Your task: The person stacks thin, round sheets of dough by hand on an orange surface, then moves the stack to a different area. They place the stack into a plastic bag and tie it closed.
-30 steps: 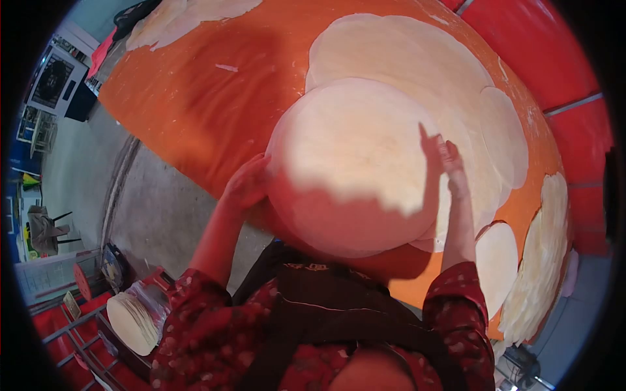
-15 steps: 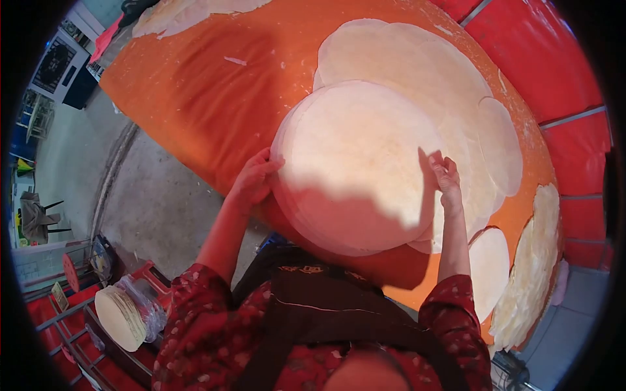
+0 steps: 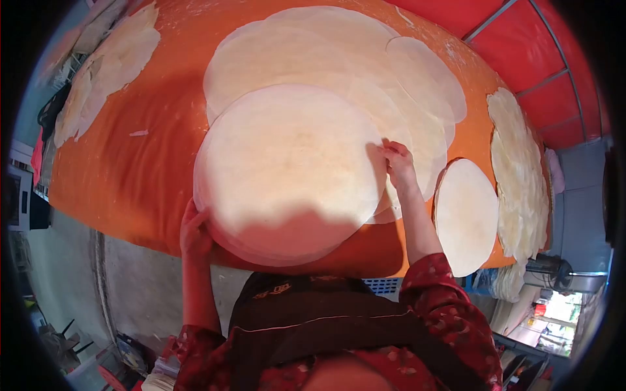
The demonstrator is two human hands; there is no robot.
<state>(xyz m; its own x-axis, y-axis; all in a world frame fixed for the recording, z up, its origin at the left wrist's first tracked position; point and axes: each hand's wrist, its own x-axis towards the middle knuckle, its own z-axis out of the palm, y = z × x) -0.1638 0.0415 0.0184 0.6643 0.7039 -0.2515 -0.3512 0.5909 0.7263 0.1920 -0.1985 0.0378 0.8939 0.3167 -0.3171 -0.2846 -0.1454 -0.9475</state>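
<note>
Resting the left hand at the lower-left rim of a stack of pale round sheets and the right hand at its right rim, probably for steadying so wide and thin a thing from two sides at once. Having the stack between both hands, over the near part of an orange table, and overlapping a wider spread of sheets beyond the grip; being unable to tell a slight lift from lying flat. Curling the right fingers and thumb close together at the edge, with hardly any gap; being unable to tell a true pinch from a mere touch. Bending the left fingers along the outer rim, with the opening of that grip hidden; being unable to tell a firm hold there either. Counting two hands at one stack, and at least two edges at its left rim, the full number being hidden. Counting at least three overlapping outlines in the spread. Counting also one separate round sheet to the right of the right hand, one wrinkled pile farther right, one pale patch well beyond the left hand, and one small scrap between patch and stack.
</note>
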